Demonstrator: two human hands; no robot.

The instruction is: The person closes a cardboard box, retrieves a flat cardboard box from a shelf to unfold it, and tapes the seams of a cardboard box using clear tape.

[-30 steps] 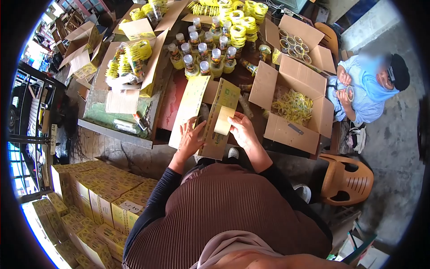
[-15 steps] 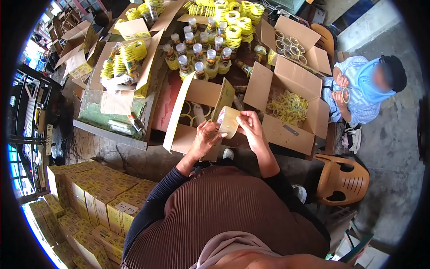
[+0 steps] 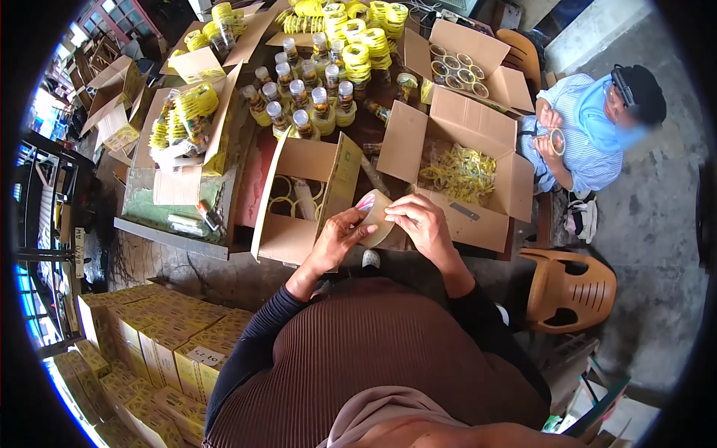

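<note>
A wide roll of packing tape (image 3: 382,233), clear-tan with a printed core, is held in front of my body. My left hand (image 3: 342,240) grips its left side, fingers at the core and thumb on the near edge. Fingertips of my right hand (image 3: 420,222) are pinched together at the upper right of the roll, at its outer surface. Whether a tape end is lifted there is too small to tell. Just left of the roll stands an open carton (image 3: 287,237) with round yellow-rimmed items and a clear tube-like piece inside.
Behind stand several clear-topped jars (image 3: 299,93) and stacks of yellow rings (image 3: 358,63). An open box of yellow strips (image 3: 459,175) is at right, near a seated person (image 3: 590,131) holding a ring. A brown plastic chair (image 3: 571,290) and stacked yellow cartons (image 3: 160,328) flank me.
The tape roll has turned and sits slightly lower. My right fingers have moved from the roll's right edge into a pinch on its surface. The table scene has shifted left with the camera.
</note>
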